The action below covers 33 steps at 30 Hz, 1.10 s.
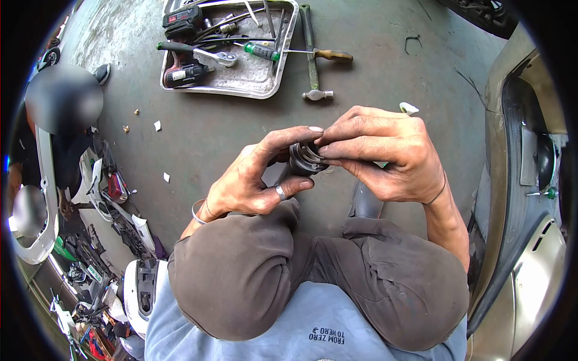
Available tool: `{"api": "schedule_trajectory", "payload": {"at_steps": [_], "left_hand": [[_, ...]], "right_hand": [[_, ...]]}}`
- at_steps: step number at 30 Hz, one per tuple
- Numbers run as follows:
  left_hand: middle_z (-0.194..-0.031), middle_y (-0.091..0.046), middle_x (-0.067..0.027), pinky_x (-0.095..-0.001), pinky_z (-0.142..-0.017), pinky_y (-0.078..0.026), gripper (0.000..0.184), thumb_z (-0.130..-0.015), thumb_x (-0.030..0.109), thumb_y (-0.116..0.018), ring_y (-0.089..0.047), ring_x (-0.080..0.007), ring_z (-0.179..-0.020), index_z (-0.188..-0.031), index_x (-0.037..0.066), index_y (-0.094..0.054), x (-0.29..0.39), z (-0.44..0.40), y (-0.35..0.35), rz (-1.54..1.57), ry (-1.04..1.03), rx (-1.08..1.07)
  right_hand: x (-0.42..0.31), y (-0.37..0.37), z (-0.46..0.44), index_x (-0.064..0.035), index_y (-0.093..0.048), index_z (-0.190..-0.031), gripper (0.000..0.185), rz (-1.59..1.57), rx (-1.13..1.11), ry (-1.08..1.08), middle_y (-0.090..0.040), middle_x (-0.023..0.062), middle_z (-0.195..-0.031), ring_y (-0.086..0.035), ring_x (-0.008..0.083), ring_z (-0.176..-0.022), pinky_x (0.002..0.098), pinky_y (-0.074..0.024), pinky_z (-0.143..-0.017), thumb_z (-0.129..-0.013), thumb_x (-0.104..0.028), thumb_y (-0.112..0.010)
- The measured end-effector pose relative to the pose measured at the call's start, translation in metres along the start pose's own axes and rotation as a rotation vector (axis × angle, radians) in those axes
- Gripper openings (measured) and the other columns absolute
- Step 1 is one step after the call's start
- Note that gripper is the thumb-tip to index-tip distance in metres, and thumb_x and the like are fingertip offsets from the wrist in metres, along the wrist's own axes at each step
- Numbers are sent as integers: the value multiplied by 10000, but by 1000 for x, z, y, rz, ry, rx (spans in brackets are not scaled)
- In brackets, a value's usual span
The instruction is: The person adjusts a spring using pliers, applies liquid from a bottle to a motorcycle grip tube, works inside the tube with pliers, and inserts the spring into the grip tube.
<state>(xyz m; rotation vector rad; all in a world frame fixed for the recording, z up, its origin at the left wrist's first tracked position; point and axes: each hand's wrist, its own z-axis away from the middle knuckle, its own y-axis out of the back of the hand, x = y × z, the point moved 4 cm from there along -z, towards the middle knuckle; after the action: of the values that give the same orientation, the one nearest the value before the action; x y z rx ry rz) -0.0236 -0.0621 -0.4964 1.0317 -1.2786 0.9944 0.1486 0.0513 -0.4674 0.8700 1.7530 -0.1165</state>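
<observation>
A dark cylindrical part [302, 161] with ringed grooves at its end is held above my knees, near the middle of the view. My left hand [253, 174] wraps round it, thumb below and fingers above, with a ring on the thumb side. From the right, my right hand [385, 150] pinches the rim of the part's open end with its fingertips. What lies between those fingertips is too small to make out. Both hands are smudged and close together, nearly touching at the part's top.
Beyond my hands lies a metal tray [241, 87] of tools, with a hammer [312, 66] and a screwdriver [334, 55] beside it. Vehicle bodywork [503, 180] stands at the right. A person [66, 144], vehicle panels and clutter are at the left.
</observation>
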Motion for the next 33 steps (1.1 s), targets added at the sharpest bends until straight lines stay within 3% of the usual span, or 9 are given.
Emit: {"api": "schedule_trajectory", "payload": {"at_steps": [7,10,14,18,24,27,30,33], "left_hand": [[-1350,-584,-202,-444,-1020,-523,724,-807,-29,-776,-631,-328,-1197,-1443,21,-432,4,-2,3,-81,4,-29],[-1304,-607,-211,-427,-1003,-520,769,-820,-8,-774,-650,-304,-1155,-1475,25,-371,7,-2,3,-188,-32,-54],[-1233,-627,-217,-411,-967,-515,678,-876,32,-742,-656,-279,-1093,-1423,27,-341,5,4,1,97,139,49],[-1172,-626,-191,-409,-930,-526,476,-928,54,-695,-650,-264,-1062,-1297,30,-395,-9,12,5,246,97,121],[-1092,-612,-151,-375,-816,-552,418,-944,33,-661,-657,-212,-949,-1278,27,-410,-8,15,6,124,17,122],[-988,-621,-227,-315,-541,-495,402,-959,122,-649,-610,-192,-655,-1232,62,-361,-15,16,2,239,7,188],[-987,-618,-238,-320,-504,-487,401,-952,148,-654,-602,-198,-610,-1210,65,-358,-13,14,-1,331,0,258],[-971,-626,-154,-313,-597,-493,365,-972,43,-600,-578,-137,-705,-1251,37,-363,-11,14,2,387,-42,203]], "right_hand": [[-3,-1,-1,-27,-718,-913,250,20,-86,18,-707,78,-925,-661,269,-811,377,-557,-698,-683,64,-757],[-4,0,-2,-16,-705,-909,230,50,-155,34,-689,84,-932,-645,278,-817,387,-548,-709,-695,59,-747],[-1,-2,-4,-5,-688,-912,204,-1,-158,0,-664,94,-933,-631,287,-831,392,-533,-735,-721,44,-743],[1,-6,-8,-2,-679,-913,188,-2,-84,2,-648,105,-925,-621,299,-860,399,-521,-763,-739,33,-742],[2,-14,-3,-39,-709,-942,217,-28,30,-71,-651,103,-910,-630,293,-840,390,-529,-743,-740,28,-747],[4,-17,2,-56,-731,-975,258,12,67,-41,-663,99,-899,-644,277,-800,381,-537,-709,-733,30,-754],[1,-21,2,-45,-737,-989,291,54,163,-7,-683,101,-898,-662,262,-768,370,-544,-679,-716,53,-755],[0,-24,5,-12,-727,-983,308,-13,275,-11,-708,113,-915,-689,263,-775,350,-559,-674,-695,94,-748]]}}
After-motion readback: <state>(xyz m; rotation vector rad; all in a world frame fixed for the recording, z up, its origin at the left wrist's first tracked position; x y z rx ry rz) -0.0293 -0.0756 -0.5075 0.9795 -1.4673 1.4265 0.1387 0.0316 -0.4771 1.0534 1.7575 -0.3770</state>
